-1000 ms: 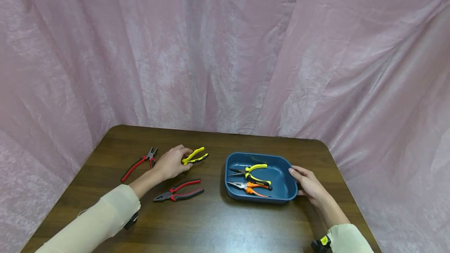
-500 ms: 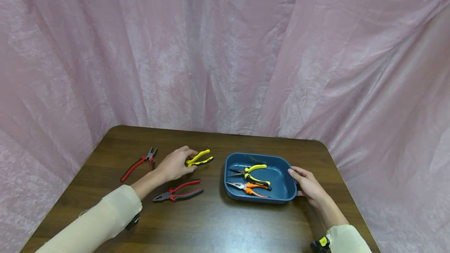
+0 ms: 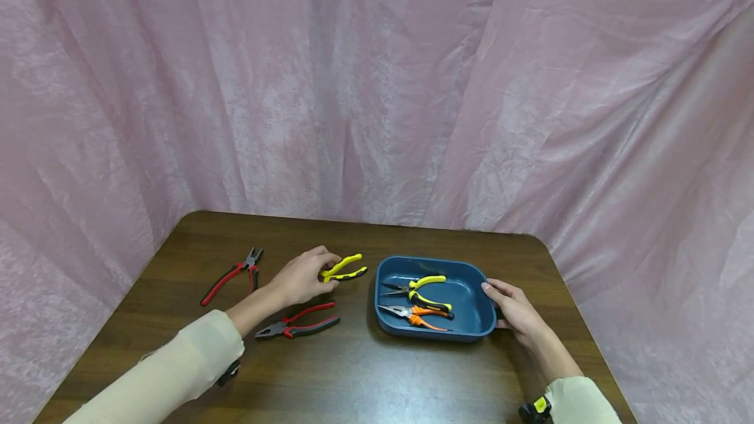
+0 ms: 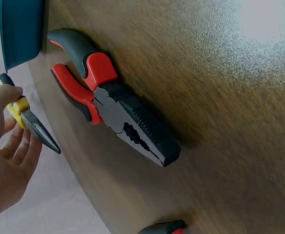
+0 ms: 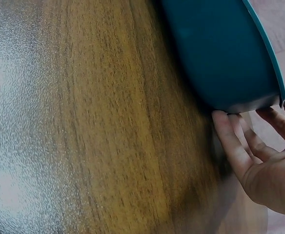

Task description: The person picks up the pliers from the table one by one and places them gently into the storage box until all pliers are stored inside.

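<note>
My left hand [image 3: 304,275] pinches a pair of yellow-and-black needle-nose pliers [image 3: 350,274] near the pivot, left of the blue tray. Its dark tapered nose [image 4: 40,131] shows below the fingers in the left wrist view. My right hand [image 3: 518,311] grips the right end of the blue tray [image 3: 478,280], thumb at the rim and fingers against the outer wall. Inside the tray lie another pair of yellow-and-black needle-nose pliers [image 3: 417,290] and a pair of orange-handled pliers [image 3: 419,313].
Red-and-black combination pliers [image 3: 288,327] lie in front of my left hand. Another red-handled pair [image 3: 238,270] lies farther left, handles spread. The brown wooden table [image 3: 353,385] ends at a pink curtain [image 3: 377,116].
My left hand has moved right toward the tray, carrying the yellow-and-black needle-nose pliers. The right hand and the tray have stayed almost still.
</note>
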A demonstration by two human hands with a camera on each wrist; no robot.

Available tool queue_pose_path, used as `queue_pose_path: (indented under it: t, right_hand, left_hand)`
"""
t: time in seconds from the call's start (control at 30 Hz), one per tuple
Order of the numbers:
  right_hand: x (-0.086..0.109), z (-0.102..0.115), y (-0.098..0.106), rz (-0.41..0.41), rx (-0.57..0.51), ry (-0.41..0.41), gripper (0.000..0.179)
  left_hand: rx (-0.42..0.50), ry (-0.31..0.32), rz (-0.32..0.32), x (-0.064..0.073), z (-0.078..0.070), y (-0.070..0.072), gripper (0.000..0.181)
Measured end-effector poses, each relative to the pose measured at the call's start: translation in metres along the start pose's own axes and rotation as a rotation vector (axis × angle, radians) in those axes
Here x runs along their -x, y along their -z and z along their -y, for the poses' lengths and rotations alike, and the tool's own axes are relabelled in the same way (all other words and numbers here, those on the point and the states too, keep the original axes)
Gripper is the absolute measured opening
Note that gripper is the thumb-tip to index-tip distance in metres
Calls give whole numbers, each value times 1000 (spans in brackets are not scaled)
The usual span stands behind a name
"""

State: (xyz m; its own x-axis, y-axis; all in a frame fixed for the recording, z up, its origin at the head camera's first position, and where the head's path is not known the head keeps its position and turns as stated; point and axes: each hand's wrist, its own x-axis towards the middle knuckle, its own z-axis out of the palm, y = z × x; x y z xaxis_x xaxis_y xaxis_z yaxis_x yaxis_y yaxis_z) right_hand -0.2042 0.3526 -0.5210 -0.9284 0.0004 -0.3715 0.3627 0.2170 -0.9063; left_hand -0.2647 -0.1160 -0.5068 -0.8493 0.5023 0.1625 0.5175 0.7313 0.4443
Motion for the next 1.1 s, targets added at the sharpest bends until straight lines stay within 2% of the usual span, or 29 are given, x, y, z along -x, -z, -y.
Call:
queue_pose_path:
  t: [0.47, 0.77, 1.1]
  right_hand:
    - [0, -1, 2, -5, 15, 10, 67]
    - [0, -2, 2, -4, 19, 16, 70]
    - [-1, -3, 2, -5, 15, 17, 69]
  left_hand:
    - [3, -30, 3, -5, -7, -4, 48]
    - [-18, -73, -6, -10, -16, -2, 49]
    - [-38, -104, 17, -17, -25, 0, 50]
